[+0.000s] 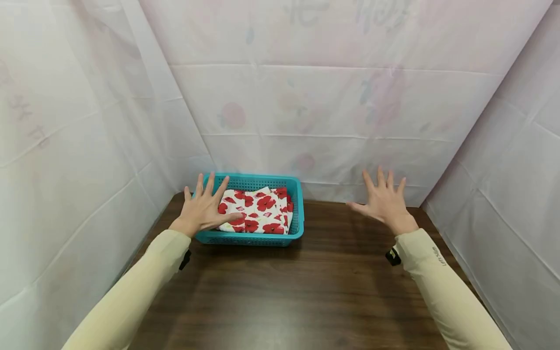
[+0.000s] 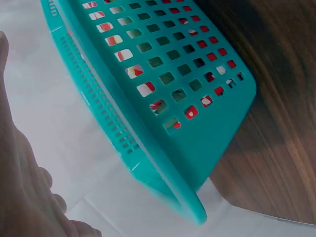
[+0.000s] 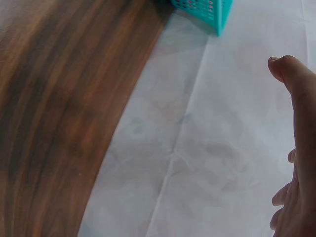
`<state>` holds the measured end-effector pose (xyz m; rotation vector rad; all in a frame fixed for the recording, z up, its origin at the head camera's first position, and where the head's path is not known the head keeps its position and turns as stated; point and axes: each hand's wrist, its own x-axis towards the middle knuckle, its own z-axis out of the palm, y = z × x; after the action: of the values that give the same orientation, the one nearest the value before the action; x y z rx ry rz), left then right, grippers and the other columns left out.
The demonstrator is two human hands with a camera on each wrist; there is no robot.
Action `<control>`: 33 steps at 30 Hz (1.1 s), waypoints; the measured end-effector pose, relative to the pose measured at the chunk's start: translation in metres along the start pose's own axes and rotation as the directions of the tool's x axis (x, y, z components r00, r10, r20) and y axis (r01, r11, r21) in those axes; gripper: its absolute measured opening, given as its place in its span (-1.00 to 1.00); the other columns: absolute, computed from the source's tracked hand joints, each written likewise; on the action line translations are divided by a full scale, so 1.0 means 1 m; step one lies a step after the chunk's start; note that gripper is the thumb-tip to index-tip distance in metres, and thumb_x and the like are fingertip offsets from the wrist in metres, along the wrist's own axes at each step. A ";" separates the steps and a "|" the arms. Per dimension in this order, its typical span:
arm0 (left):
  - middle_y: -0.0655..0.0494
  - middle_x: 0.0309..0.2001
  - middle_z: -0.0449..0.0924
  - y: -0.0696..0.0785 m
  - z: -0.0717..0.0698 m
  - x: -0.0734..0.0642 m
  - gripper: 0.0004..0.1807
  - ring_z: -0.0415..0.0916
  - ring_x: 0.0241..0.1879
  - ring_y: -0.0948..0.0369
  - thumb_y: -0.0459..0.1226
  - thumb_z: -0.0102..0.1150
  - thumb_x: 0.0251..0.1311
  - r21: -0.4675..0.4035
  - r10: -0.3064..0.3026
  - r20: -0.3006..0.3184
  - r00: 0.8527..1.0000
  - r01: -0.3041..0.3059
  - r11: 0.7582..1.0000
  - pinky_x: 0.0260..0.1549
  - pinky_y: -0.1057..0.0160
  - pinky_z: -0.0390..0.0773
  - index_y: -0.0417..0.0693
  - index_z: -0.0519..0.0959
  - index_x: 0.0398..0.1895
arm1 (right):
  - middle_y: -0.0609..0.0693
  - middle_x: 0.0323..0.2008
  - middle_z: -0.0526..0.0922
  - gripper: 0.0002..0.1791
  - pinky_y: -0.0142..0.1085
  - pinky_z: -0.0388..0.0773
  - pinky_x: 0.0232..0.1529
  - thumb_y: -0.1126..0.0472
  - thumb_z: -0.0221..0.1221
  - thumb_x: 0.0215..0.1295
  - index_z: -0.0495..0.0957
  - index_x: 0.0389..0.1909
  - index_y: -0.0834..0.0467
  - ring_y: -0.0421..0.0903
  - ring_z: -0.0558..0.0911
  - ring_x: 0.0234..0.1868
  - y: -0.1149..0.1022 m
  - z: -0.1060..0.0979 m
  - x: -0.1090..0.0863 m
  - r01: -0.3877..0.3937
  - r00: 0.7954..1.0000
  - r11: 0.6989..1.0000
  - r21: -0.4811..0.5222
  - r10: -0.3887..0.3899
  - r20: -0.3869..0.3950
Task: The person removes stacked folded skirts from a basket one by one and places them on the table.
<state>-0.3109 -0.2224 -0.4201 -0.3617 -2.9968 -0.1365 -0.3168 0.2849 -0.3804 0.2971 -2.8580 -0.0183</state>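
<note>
A teal plastic basket (image 1: 296, 214) with pierced walls stands at the back left of the table. Inside it lies folded white cloth (image 1: 258, 214) printed with red flowers. My left hand (image 1: 202, 206), fingers spread, hovers over the basket's left end and overlaps its rim in the head view. The left wrist view shows the basket wall (image 2: 163, 74) close by, with red and white showing through its holes. Well to the right of the basket, my right hand (image 1: 385, 201) is raised with its fingers spread and holds nothing.
A dark wood-grain table (image 1: 271, 291) extends toward me. White printed sheets hang close around it: a back sheet (image 1: 332, 107), a left sheet (image 1: 78, 160) and a right sheet (image 1: 516, 160). Dark bands (image 1: 393, 256) sit at both wrists.
</note>
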 end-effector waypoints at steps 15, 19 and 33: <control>-0.21 0.68 -0.41 -0.003 -0.020 0.017 0.27 -0.41 0.62 -0.35 0.62 -0.15 0.08 -0.062 -0.048 -0.005 0.999 0.048 0.997 0.29 -0.64 0.02 0.30 -0.41 0.69 | 0.40 0.61 -0.14 0.27 0.58 -0.03 0.35 -0.60 0.07 0.20 -0.24 0.69 -0.01 0.53 -0.14 0.58 -0.053 -0.026 0.040 0.021 0.999 0.966 0.259 -0.031 0.034; -0.20 0.68 -0.46 -0.001 -0.016 0.020 0.26 -0.41 0.62 -0.35 0.62 -0.17 0.09 -0.102 -0.047 0.016 0.999 0.048 0.994 0.30 -0.63 0.03 0.36 -0.49 0.66 | 0.37 0.63 -0.19 0.28 0.54 0.15 0.32 -0.60 0.06 0.20 -0.30 0.69 -0.01 0.47 -0.10 0.60 -0.073 -0.025 0.047 0.036 0.995 0.940 0.339 -0.065 0.076; -0.26 0.67 -0.42 0.005 0.004 0.017 0.26 -0.39 0.60 -0.38 0.60 -0.19 0.14 -0.254 -0.075 0.036 0.997 0.082 0.964 0.20 -0.57 0.28 0.29 -0.54 0.65 | 0.21 0.66 -0.16 0.23 0.37 0.21 0.42 -0.54 0.10 0.25 -0.32 0.69 -0.08 0.28 0.03 0.62 -0.150 0.009 0.049 0.052 0.983 0.820 0.570 -0.141 0.114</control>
<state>-0.3264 -0.2128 -0.4212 -0.2697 -3.0244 -0.5337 -0.3355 0.1283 -0.3820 0.5778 -2.9257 0.8385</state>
